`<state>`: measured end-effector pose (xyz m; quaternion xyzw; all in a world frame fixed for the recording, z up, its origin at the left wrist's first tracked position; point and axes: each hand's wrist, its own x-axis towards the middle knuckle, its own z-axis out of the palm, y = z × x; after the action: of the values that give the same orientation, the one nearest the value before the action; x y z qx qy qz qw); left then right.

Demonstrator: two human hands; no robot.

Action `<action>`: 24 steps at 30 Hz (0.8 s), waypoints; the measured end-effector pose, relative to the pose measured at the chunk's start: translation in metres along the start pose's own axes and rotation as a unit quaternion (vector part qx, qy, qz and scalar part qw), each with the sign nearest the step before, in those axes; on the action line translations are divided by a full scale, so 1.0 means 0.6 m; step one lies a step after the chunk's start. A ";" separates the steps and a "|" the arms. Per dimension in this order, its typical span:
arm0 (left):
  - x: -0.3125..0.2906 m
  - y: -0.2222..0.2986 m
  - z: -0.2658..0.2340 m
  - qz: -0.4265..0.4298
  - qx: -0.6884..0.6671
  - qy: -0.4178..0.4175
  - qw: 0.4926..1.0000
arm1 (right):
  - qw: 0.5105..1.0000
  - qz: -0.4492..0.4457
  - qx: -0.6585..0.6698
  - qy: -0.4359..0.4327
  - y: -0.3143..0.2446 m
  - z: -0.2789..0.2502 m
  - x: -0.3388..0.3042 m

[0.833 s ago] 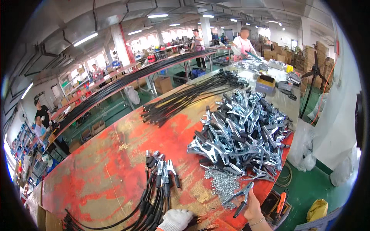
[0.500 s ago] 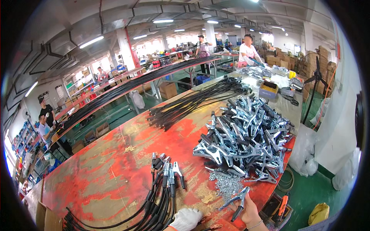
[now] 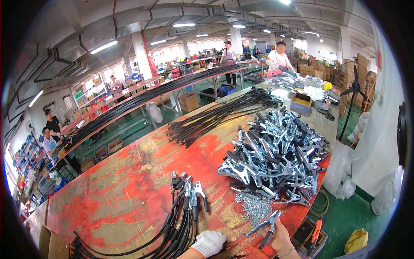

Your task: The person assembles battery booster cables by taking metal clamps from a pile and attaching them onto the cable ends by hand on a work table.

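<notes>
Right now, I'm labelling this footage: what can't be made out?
All in the head view:
Whether the gloved left hand grips anything: the hand itself hides it.
Inside of the clamp pile: its top layer covers it.
Part of the near black cables: cut off by the lower edge.
Shapes of the loose metal pieces: too small.

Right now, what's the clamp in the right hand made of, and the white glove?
The clamp looks like smooth, shiny metal because it catches bright light; its black grip looks duller, perhaps plastic or rubber. The white glove seems to be matte fabric, perhaps cotton, because it looks soft and dull.
</notes>
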<state>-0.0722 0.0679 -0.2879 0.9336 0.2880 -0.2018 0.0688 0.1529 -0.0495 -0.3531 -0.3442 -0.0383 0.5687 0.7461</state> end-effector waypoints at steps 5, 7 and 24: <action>-0.003 -0.016 -0.009 0.027 -0.033 0.000 0.999 | 1.000 -0.001 -0.007 0.005 -0.002 0.006 -0.003; -0.012 -0.033 -0.019 -0.029 -0.123 -0.024 0.992 | 1.000 -0.009 -0.003 -0.015 -0.006 0.009 -0.006; -0.015 -0.081 0.064 -0.014 -0.271 -0.073 0.960 | 1.000 -0.010 0.008 0.021 -0.013 0.000 -0.009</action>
<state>-0.1196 0.0937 -0.3196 0.8582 0.3395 -0.1849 0.3377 0.1575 -0.0549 -0.3470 -0.3497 -0.0214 0.5543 0.7550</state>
